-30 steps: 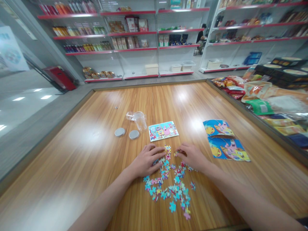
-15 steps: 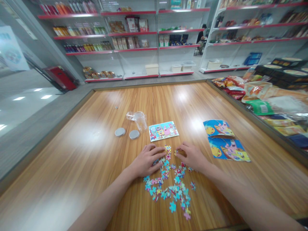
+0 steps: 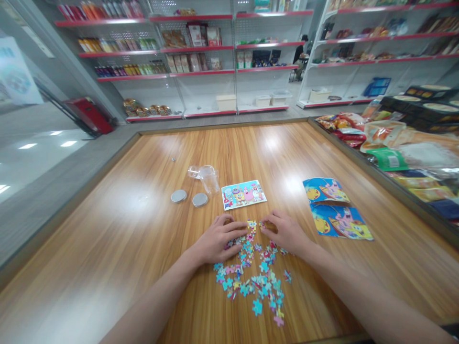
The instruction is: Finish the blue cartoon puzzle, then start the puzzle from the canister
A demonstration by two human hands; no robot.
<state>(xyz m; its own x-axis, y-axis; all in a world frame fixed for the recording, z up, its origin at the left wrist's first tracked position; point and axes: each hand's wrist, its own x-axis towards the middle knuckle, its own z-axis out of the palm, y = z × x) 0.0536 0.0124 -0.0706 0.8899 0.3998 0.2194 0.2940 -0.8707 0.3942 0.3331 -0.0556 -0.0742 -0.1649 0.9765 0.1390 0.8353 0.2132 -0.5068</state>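
Note:
My left hand [image 3: 220, 239] lies over the left side of a heap of loose puzzle pieces [image 3: 263, 286], its fingers stretched out and thumb apart. Its fingertips reach the edge of a small yellow cluster of pieces [image 3: 252, 224]; whether it is one piece or several joined I cannot tell. Just right of that cluster, my right hand [image 3: 285, 232] pinches a small puzzle piece [image 3: 261, 224] between thumb and fingers, mostly hidden by the fingertips. Beyond both hands a printed cartoon picture card [image 3: 244, 195] lies flat on the wooden table [image 3: 150, 267].
Left of the card are a clear plastic container [image 3: 209, 179] and two silver lids [image 3: 178, 196]. Two blue cartoon sheets [image 3: 340, 222] lie at right. Packaged goods [image 3: 387, 159] adjoin the table's right edge. Shelves [image 3: 201, 73] stand behind, with a person [image 3: 299, 56] far off.
The yellow cluster between my hands has shifted or turned slightly to the right. My right fingertips and their piece have moved slightly left, closer to it. My left hand has barely moved.

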